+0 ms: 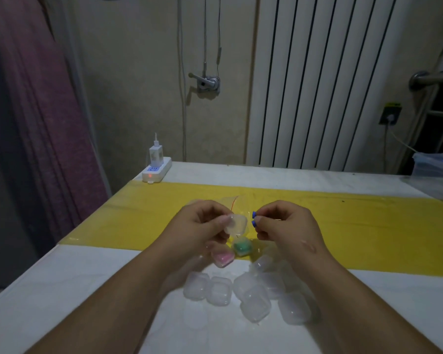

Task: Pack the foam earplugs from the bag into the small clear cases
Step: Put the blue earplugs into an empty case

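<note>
A thin clear plastic bag [232,203] lies just beyond the hands, mostly hidden by them, its contents unreadable. Only the ends of two blue foam earplugs [254,218] show, pinched in the curled grip of the right hand [284,226]. The left hand [202,226] closes its grip round a small clear plastic case [237,223], just left of the earplugs; I cannot tell how its lid stands. Beneath them sit a green-filled clear case [241,247] and a pink-filled clear case [223,258]; nearer, blurred empty clear cases [219,291] cluster together. The white counter [87,290] carries a yellow strip [356,226] and, far left, a white power strip [156,171]. A white ribbed radiator [317,85] stands behind.
</note>
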Motion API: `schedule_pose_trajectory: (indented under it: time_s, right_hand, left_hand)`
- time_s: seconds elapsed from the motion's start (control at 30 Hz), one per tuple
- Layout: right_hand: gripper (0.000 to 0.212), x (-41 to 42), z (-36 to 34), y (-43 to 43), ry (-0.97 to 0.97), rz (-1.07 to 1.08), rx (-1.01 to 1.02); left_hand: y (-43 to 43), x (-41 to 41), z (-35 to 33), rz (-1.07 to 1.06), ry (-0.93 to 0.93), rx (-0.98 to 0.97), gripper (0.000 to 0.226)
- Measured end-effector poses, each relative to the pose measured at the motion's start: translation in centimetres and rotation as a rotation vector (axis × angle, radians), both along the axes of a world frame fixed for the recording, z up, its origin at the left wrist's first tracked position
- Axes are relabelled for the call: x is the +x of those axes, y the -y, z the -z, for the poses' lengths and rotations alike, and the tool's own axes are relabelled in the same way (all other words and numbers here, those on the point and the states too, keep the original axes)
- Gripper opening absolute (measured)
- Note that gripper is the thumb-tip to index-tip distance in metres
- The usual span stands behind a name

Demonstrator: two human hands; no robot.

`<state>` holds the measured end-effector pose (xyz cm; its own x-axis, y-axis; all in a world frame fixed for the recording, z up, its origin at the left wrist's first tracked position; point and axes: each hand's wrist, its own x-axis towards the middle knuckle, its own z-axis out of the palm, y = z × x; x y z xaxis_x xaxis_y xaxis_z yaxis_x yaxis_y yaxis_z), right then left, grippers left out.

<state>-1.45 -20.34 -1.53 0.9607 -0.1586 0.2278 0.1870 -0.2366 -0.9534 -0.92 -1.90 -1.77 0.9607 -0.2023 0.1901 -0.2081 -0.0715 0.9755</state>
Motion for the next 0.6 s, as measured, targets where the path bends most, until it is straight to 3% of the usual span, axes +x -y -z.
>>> schedule_pose_trajectory:
  time_s: [0.17,0.6]
  right_hand:
    - [0.010,-0.14,0.03,0.05,-0.021,-0.057,-0.057]
    - [0.011,-0.36,0.13,-0.48,0.009,-0.143,-0.062]
  left_hand:
    - [0.05,0.20,0.53,0.047,-0.052,-0.132,0.027]
    - [-0.17,0.68,0.69,0.061,-0.031,-0.166,0.037]
